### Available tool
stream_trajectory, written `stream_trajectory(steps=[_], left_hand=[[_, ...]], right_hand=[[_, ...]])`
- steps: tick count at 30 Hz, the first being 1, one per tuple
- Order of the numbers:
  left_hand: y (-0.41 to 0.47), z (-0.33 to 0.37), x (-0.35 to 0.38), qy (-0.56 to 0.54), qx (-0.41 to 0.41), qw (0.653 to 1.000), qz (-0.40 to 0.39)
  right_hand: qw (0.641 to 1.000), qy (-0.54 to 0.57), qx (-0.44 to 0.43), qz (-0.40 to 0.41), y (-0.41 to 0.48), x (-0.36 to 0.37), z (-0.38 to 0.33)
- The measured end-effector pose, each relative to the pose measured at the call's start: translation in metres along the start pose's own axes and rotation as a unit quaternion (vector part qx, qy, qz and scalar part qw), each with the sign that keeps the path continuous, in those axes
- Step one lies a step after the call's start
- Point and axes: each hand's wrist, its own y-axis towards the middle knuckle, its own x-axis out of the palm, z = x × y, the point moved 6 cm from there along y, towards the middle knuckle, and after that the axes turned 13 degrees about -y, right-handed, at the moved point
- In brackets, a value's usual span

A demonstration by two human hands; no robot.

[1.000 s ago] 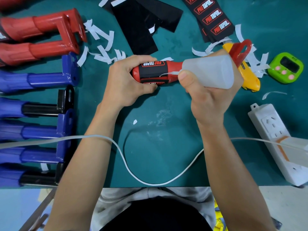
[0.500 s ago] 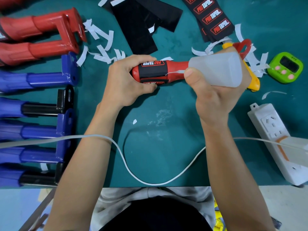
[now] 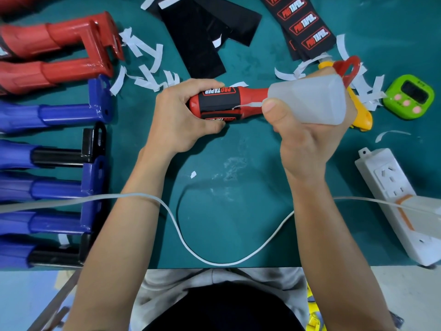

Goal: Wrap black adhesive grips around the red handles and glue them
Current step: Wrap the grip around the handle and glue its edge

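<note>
Before me, handle [image 3: 248, 97] crosswise over table [image 3: 238, 144]. glue bottle [image 3: 307, 101] at its right end. Other handles [image 3: 64, 114] in row at my left, grip sheets [image 3: 198, 37] behind, timer [image 3: 409, 96] and power strip [image 3: 391, 199] right, cable [image 3: 220, 263] nearest me.

**Bright, even light; bent edges**

We find the scene bright and evenly lit from overhead; soft shadows lie on the green mat [image 3: 238, 223] just below the glue bottle [image 3: 307, 101], under the right hand [image 3: 307, 149] and the left hand [image 3: 181, 120]; left of the bottle, small glints sit on the red handle [image 3: 250, 96], and stronger ones on the blue handles [image 3: 69, 113] far left; the bottle itself is sharp; far left and far right of it the wide lens bows straight lines; below it, the white cable [image 3: 214, 260] blurs toward both edges.
</note>
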Motion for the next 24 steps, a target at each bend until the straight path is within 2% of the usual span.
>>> stream_trajectory(steps=[5, 24], left_hand=[[-0.001, 0.001, 0.0, -0.001, -0.002, 1.0, -0.003], [0.0, 0.002, 0.001, 0.0, 0.026, 1.0, -0.003]], right_hand=[[0.998, 0.057, 0.015, -0.034, -0.001, 0.011, 0.004], [0.993, 0.055, 0.066, -0.083, -0.012, 0.037, 0.006]])
